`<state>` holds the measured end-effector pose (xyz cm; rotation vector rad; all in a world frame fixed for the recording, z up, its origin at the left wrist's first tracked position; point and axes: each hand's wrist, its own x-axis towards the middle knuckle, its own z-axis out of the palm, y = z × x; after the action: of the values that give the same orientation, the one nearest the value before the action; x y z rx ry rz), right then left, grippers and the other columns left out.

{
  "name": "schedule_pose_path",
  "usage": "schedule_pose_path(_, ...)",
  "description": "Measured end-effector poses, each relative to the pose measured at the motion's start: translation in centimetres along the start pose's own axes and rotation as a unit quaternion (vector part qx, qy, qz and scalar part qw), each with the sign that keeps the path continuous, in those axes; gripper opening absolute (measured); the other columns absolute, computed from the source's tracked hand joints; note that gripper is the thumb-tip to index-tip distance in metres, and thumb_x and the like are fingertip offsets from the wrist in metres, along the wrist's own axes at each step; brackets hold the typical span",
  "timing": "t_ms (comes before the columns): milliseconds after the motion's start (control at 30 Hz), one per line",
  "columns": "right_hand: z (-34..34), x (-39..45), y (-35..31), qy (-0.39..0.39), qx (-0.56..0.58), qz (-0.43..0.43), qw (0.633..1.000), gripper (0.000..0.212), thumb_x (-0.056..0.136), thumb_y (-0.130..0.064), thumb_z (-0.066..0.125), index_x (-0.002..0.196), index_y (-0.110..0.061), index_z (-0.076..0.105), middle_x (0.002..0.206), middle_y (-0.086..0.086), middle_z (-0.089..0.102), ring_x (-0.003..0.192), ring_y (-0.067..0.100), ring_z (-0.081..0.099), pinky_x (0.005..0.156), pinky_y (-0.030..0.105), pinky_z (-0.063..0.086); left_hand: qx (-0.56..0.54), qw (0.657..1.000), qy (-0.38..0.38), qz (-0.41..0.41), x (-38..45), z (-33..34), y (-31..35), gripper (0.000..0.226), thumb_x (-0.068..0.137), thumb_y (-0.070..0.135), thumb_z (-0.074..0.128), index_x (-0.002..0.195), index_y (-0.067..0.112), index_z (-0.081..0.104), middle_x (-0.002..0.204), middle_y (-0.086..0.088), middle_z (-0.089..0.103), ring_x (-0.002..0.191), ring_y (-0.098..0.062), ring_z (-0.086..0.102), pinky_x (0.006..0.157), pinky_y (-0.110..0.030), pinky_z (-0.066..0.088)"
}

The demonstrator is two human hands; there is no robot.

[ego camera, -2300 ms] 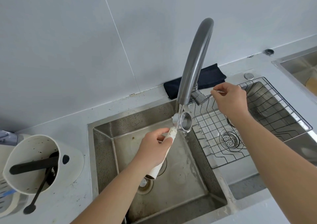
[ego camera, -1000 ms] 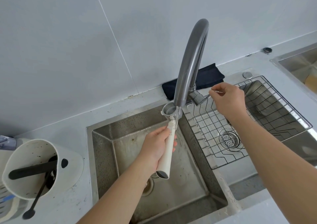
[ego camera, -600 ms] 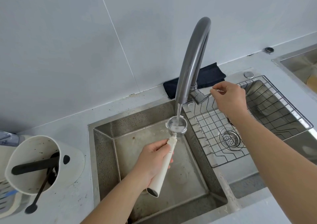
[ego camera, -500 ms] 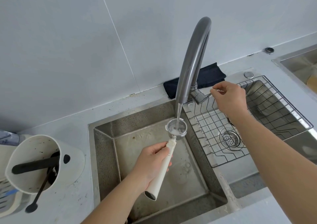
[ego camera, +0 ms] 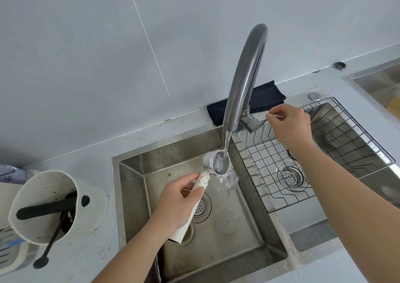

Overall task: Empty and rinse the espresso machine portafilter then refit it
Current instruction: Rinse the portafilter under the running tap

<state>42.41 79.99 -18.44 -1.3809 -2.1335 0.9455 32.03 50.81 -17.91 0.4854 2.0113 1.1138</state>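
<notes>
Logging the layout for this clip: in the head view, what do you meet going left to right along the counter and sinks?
White container holding black utensils → left hand gripping the portafilter handle → wire rack over the right basin, with the right hand on the faucet lever above it.

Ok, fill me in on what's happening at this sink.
A person is rinsing a portafilter under running water from the faucet. The left hand grips its white handle, tilting the basket so water spills into the left sink basin. The right hand holds the faucet lever.
</notes>
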Motion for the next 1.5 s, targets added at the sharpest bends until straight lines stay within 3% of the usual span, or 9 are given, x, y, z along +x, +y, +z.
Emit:
schedule_pose_path(200, 0.1, 0.0, 0.0, 0.002, 0.008, 0.008, 1.000, 0.013, 0.091, -0.025, 0.066, 0.100, -0.017, 0.072, 0.094, 0.000, 0.072, 0.085, 0.014, 0.065, 0.077, 0.028, 0.052, 0.021, 0.998, 0.046, 0.037, 0.2, -1.0, 0.0, 0.038, 0.086, 0.013, 0.069, 0.118, 0.034, 0.068, 0.092, 0.005, 0.073, 0.066, 0.002, 0.063, 0.055, -0.009, 0.047)
schedule_pose_path(300, 0.1, 0.1, 0.1, 0.000, 0.021, 0.014, 1.000, 0.018, 0.091, -0.026, 0.066, 0.107, -0.018, 0.069, 0.097, -0.001, 0.071, 0.087, 0.013, 0.065, 0.080, 0.030, 0.053, 0.021, 0.996, 0.061, 0.058, 0.2, -1.5, -0.1, 0.040, 0.086, 0.013, 0.069, 0.115, 0.041, 0.068, 0.094, 0.005, 0.073, 0.071, 0.001, 0.063, 0.060, -0.011, 0.049)
schedule_pose_path(433, 0.2, 0.2, 0.2, 0.000, 0.055, 0.045, 0.998, 0.022, 0.088, -0.026, 0.068, 0.108, -0.018, 0.063, 0.094, -0.002, 0.071, 0.084, 0.012, 0.065, 0.061, 0.019, 0.046, 0.072, 0.989, 0.089, 0.096, 0.0, -2.2, 0.0, 0.049, 0.085, 0.015, 0.069, 0.101, 0.059, 0.058, 0.092, 0.029, 0.069, 0.085, 0.003, 0.062, 0.068, -0.008, 0.047)
schedule_pose_path(533, 0.2, 0.3, 0.4, 0.005, 0.068, 0.050, 0.996, 0.022, 0.086, -0.028, 0.069, 0.104, -0.016, 0.066, 0.096, -0.003, 0.070, 0.085, 0.013, 0.065, 0.060, 0.017, 0.043, 0.086, 0.985, 0.109, 0.104, 0.2, -2.7, -0.4, 0.044, 0.084, 0.015, 0.071, 0.110, 0.050, 0.063, 0.094, 0.021, 0.070, 0.088, 0.002, 0.063, 0.068, -0.008, 0.047)
schedule_pose_path(700, 0.2, 0.4, 1.1, -0.007, 0.132, 0.095, 0.987, 0.023, 0.080, -0.036, 0.069, 0.099, -0.023, 0.071, 0.092, -0.002, 0.073, 0.084, 0.021, 0.071, 0.064, 0.034, 0.057, 0.119, 0.978, 0.126, 0.116, 0.2, -3.3, -0.9, 0.041, 0.084, 0.018, 0.072, 0.119, 0.039, 0.065, 0.097, 0.019, 0.065, 0.086, 0.001, 0.060, 0.067, -0.010, 0.048)
schedule_pose_path(933, -0.1, 0.0, 1.1, -0.010, 0.196, 0.106, 0.975, 0.020, 0.082, -0.027, 0.073, 0.100, -0.020, 0.070, 0.086, -0.003, 0.076, 0.084, 0.017, 0.075, 0.048, 0.024, 0.047, 0.132, 0.973, 0.142, 0.126, 0.3, -3.7, -1.3, 0.042, 0.084, 0.018, 0.073, 0.119, 0.039, 0.065, 0.096, 0.015, 0.064, 0.085, -0.003, 0.059, 0.069, -0.021, 0.051)
schedule_pose_path(1267, 0.6, 0.4, 1.0, 0.024, 0.172, 0.084, 0.981, 0.014, 0.081, -0.033, 0.076, 0.092, -0.025, 0.074, 0.082, -0.006, 0.075, 0.084, 0.017, 0.073, 0.075, 0.035, 0.059, 0.116, 0.975, 0.143, 0.124, -0.1, -4.4, -1.1, 0.046, 0.084, 0.018, 0.072, 0.112, 0.051, 0.057, 0.098, 0.015, 0.061, 0.088, 0.003, 0.056, 0.069, -0.025, 0.053)
schedule_pose_path(1500, 0.7, 0.7, -0.6, 0.027, 0.142, 0.064, 0.987, 0.014, 0.085, -0.031, 0.074, 0.095, -0.021, 0.074, 0.078, -0.013, 0.069, 0.066, 0.006, 0.061, 0.062, 0.020, 0.050, 0.127, 0.972, 0.139, 0.143, -0.2, -4.6, -1.1, 0.046, 0.084, 0.016, 0.073, 0.115, 0.048, 0.058, 0.099, 0.015, 0.061, 0.090, 0.000, 0.056, 0.067, -0.018, 0.050)
